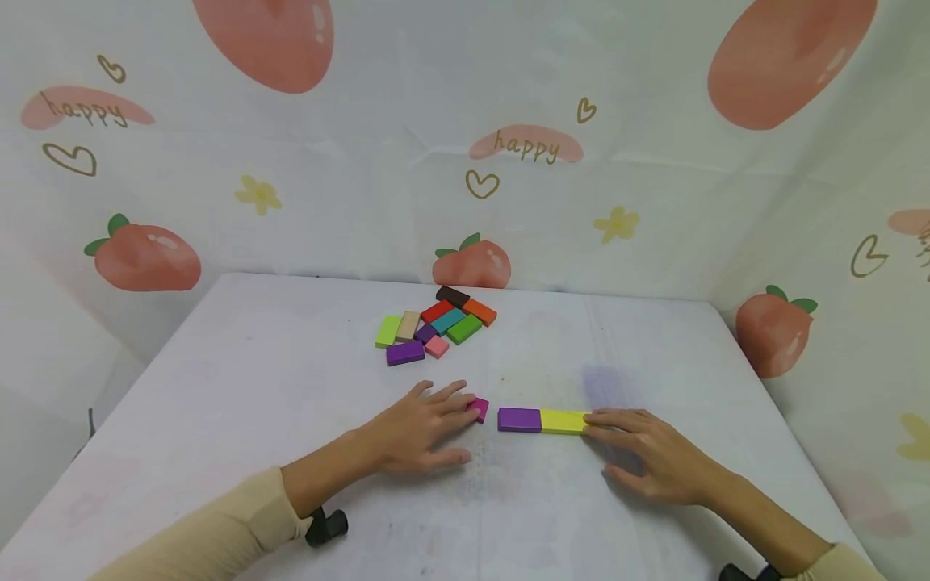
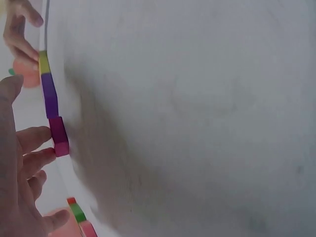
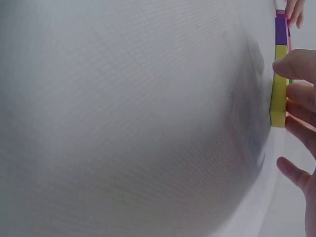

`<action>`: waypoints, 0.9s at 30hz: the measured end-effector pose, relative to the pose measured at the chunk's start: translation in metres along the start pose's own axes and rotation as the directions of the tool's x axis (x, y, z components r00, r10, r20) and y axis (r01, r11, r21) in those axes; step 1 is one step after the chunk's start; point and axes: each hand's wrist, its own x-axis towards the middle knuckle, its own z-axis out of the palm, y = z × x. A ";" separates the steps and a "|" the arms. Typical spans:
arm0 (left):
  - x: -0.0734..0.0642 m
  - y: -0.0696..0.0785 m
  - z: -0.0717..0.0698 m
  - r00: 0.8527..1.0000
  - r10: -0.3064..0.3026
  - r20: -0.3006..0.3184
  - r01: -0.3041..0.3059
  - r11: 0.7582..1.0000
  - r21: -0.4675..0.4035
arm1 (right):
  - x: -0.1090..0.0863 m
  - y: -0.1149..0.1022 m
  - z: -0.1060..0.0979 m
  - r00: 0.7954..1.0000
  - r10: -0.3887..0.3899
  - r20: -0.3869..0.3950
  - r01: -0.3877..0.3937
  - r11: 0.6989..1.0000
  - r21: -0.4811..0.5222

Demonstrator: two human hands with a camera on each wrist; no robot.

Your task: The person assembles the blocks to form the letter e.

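Note:
My left hand (image 1: pixel 429 428) has its fingers spread, with fingertips on a small magenta block (image 1: pixel 479 410). The thumb is held apart from that block. To its right, across a narrow gap, a purple block (image 1: pixel 519 420) and a yellow block (image 1: pixel 563 422) lie end to end in a row. My right hand (image 1: pixel 654 456) touches the yellow block's right end with extended fingertips, its thumb apart and nearer the front. The left wrist view shows two left fingertips against the side of the magenta block (image 2: pixel 59 136). In the right wrist view, right fingers line the yellow block (image 3: pixel 279 94).
Beyond the left hand several coloured blocks lie grouped, among them a second purple block (image 1: pixel 404 353), a pink block (image 1: pixel 437 347), a green block (image 1: pixel 464 328) and a black block (image 1: pixel 453 296). A printed cloth (image 1: pixel 378 210) hangs behind the white table (image 1: pixel 254 387).

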 end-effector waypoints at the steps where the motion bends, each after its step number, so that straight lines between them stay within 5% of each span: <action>1: 0.000 0.001 0.000 1.000 0.004 -0.004 -0.004 1.000 0.005 | 0.000 0.000 0.000 1.000 0.004 0.006 -0.004 1.000 -0.003; 21: 0.004 0.012 0.007 0.999 0.040 -0.008 -0.040 0.998 0.041 | 0.000 -0.002 -0.001 1.000 0.022 0.015 -0.022 1.000 0.007; 27: 0.006 0.013 0.009 0.999 0.052 -0.006 -0.051 0.997 0.054 | 0.001 -0.002 0.000 0.999 -0.025 -0.040 0.025 1.000 0.019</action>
